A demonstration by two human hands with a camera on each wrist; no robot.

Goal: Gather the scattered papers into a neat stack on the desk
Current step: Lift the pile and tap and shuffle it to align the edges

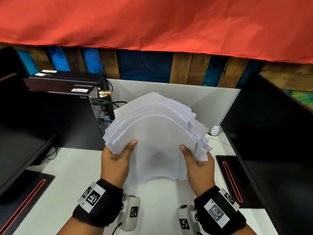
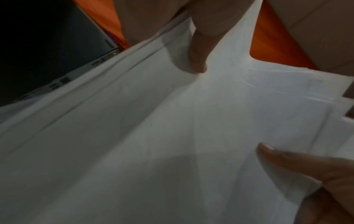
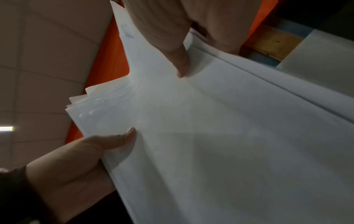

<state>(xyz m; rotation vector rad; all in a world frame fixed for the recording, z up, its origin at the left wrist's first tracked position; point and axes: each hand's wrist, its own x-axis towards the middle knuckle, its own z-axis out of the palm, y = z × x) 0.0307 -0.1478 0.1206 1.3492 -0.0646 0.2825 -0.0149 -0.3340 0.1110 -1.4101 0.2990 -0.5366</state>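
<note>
Head view: a thick sheaf of white papers (image 1: 157,133), edges uneven and fanned, arches upward above the white desk (image 1: 71,175), gripped at its sides by the left hand (image 1: 115,161) and right hand (image 1: 198,165), thumbs on top. A black computer tower (image 1: 67,106) stands to the left. Left wrist view: the papers (image 2: 153,136) fill the frame; the thumb (image 2: 287,160) presses the top sheet. Right wrist view: thumb (image 3: 107,144) and fingers (image 3: 172,45) pinch the staggered sheet edges (image 3: 99,106).
</note>
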